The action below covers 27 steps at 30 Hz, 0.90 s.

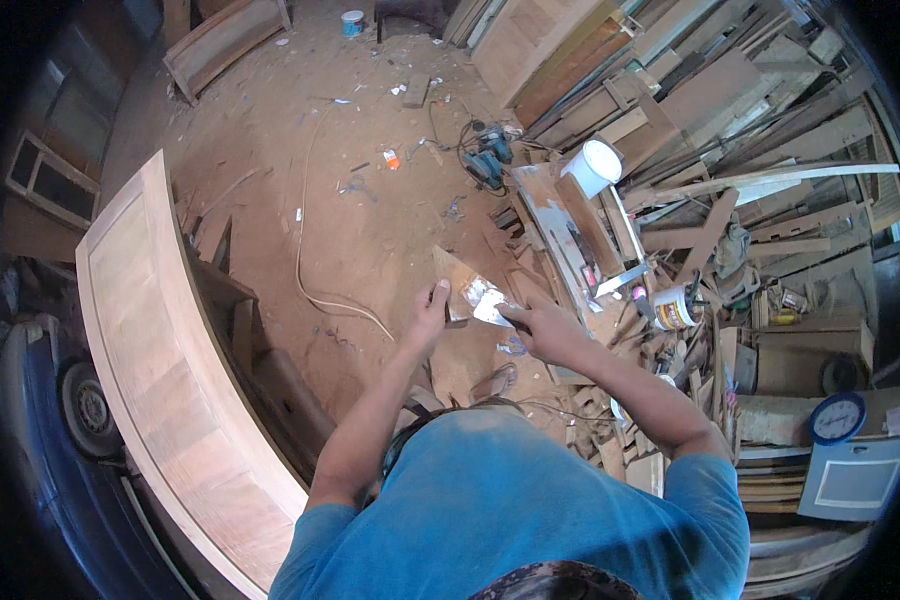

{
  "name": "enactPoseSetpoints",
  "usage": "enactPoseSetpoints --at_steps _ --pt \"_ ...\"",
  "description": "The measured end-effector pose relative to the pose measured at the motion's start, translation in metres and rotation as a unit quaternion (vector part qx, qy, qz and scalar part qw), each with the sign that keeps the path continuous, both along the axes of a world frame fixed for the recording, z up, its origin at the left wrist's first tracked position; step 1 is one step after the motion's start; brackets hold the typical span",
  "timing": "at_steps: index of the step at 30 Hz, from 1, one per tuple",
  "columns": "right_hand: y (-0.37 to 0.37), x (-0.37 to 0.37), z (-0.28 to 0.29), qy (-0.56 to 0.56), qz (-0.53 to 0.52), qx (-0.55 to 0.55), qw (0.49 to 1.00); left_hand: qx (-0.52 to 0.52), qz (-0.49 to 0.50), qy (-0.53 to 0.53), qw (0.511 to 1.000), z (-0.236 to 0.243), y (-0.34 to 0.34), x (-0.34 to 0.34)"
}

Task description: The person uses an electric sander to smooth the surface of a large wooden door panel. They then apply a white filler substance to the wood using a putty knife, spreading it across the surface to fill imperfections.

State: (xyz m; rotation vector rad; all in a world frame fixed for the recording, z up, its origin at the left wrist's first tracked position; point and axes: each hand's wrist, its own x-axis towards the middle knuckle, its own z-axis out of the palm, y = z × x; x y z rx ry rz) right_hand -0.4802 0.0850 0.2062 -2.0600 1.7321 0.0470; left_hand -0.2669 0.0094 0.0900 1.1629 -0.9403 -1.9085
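Observation:
My left hand [429, 314] is closed on a small board [452, 268] with white paste on it, held out in front of my body. My right hand [548, 330] grips a putty knife [491, 309], its white-smeared blade against the board's right part. Both hands are above the dusty floor [360, 240].
A long panelled wooden piece [155, 360] stands at my left, beside a car [45, 430]. Power tools [485, 155], a bench [555, 230] with a white bucket [592, 170], and stacked planks [730, 130] line the right. A cable [320, 303] crosses the floor.

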Motion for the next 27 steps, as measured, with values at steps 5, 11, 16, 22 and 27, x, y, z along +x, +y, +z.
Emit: enactPoseSetpoints --at_steps 5,11,16,22,27 --pt "-0.047 0.028 0.028 0.045 0.066 -0.046 0.996 -0.082 0.039 -0.043 0.995 -0.007 -0.005 0.006" --pt "-0.045 0.036 0.027 0.081 0.113 -0.002 0.99 -0.038 0.038 -0.042 0.998 -0.001 -0.005 0.024" --pt "-0.061 0.055 0.039 0.035 0.138 -0.001 0.99 -0.065 0.07 -0.083 0.992 -0.047 -0.01 0.045" --pt "-0.06 0.055 0.007 -0.007 0.122 -0.017 0.992 -0.009 0.044 0.02 0.999 0.003 -0.01 0.061" --pt "-0.08 0.055 0.024 0.066 0.164 0.015 0.984 -0.042 0.07 -0.147 0.986 -0.037 -0.013 0.06"
